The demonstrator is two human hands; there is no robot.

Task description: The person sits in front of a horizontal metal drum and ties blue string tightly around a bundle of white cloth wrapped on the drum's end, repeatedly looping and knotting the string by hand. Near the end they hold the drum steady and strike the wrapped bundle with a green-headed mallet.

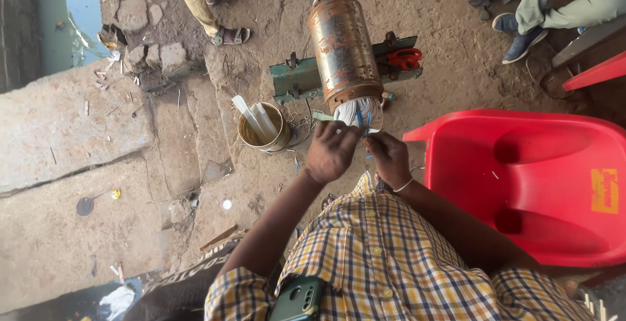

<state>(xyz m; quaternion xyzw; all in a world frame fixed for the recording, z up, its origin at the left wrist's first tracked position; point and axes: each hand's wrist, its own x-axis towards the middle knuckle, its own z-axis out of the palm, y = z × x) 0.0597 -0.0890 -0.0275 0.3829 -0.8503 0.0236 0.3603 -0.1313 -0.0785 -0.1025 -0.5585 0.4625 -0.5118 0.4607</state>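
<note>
Head view is showing both hands working at the near end of the rusty motor cylinder [342, 44], where pale winding wires [360, 110] are bulging out. Left hand [332, 151] is pinching a wire; right hand [389, 158] is gripping thin blue strips [362, 120]. Beside the cylinder, a tin can [264, 130] is holding white slips.

Both hands [332, 151] [390, 158] at rusty motor cylinder's [342, 44] white windings [360, 111].

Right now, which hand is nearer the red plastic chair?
Right. The right hand sits just left of the red plastic chair's near edge; the left hand is farther left, beside the tin can.
</note>
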